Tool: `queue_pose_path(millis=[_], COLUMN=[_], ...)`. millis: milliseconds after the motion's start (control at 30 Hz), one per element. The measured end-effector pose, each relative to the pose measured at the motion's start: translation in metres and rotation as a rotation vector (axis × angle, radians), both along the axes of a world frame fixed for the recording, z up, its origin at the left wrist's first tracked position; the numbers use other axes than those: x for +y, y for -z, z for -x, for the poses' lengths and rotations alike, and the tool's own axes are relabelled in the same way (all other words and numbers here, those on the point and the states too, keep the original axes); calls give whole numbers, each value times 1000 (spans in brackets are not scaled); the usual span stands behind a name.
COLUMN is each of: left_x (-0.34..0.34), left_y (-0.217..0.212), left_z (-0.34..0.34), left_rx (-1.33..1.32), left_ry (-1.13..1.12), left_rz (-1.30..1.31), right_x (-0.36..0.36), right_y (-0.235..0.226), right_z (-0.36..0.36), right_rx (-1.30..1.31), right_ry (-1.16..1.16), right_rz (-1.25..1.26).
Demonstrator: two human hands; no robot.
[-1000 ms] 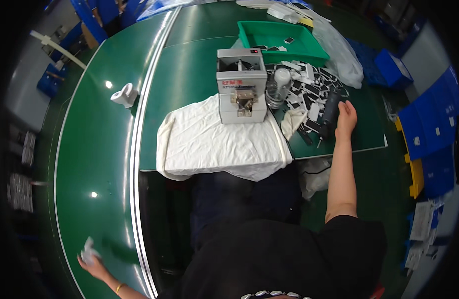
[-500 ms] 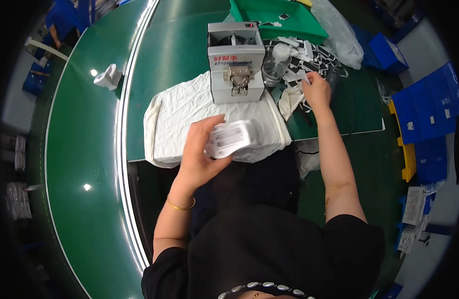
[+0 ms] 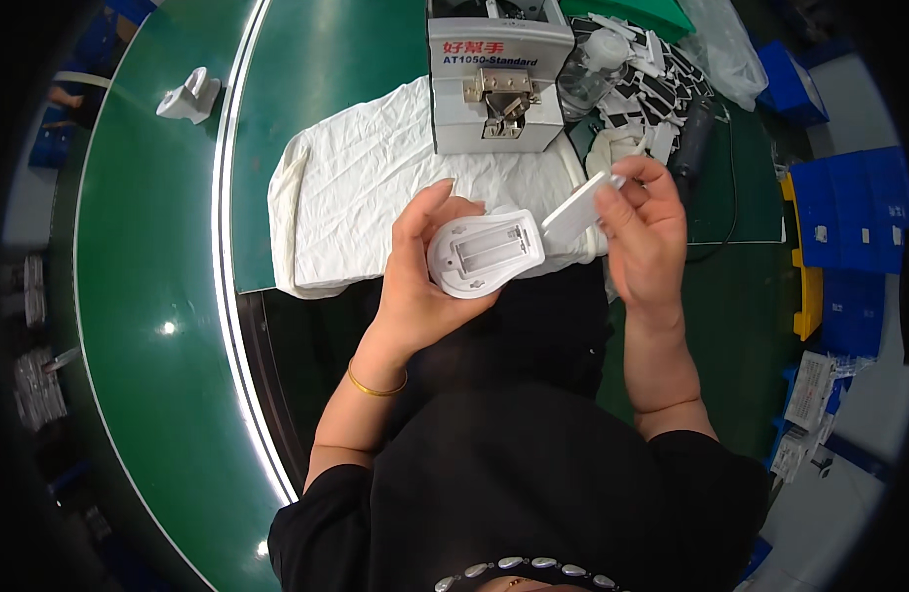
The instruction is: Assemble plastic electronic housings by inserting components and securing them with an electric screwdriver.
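Note:
My left hand (image 3: 415, 261) is wrapped round a white plastic housing (image 3: 457, 277), rounded at one end, with an open battery compartment facing up. No batteries show inside it. Between the thumb and fingers of my right hand (image 3: 652, 222) is a flat white battery cover (image 3: 575, 209), tilted and a short way right of the housing; the two parts are apart. Both hands are above the near side of a white cloth (image 3: 346, 197) spread on the table.
A grey metal machine (image 3: 499, 89) stands on the cloth's far side. Right of it are a clear bottle (image 3: 598, 64), a pile of white and black flat pieces (image 3: 662, 84) and a dark cylindrical tool (image 3: 693, 138). Another white part (image 3: 190, 97) sits on the green surface at left.
My right hand has come back from the pile toward the housing, holding the battery cover. My left hand has turned the housing so its compartment shows. The view has shifted.

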State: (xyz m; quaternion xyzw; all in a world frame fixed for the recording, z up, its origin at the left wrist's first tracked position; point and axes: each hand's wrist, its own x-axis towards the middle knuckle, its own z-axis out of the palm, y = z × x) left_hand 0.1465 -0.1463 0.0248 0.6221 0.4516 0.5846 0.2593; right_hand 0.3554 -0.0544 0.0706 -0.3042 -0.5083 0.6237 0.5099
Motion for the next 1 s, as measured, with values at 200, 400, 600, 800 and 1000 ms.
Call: queue_pose_path(millis=[200,400,600,800,1000], left_x=[-2,6,-4,-1,-4], left_y=[-5,1,-20,-7,-12], left_z=[3,3,-3,-17,-8], left_rx=[-137,-321,228,-43,-141], left_ry=[124,231,34,-2,219], left_rz=[119,2,164,243,325], right_x=[-2,-18,-42,-56,-41], right_y=[15,25,17,21,-10], right_z=[10,20,32,25,7], right_rx=[-12,398,345,177,7], right_ry=[-136,-370,-34,-66,-133], right_rz=[34,421,351,209,-5])
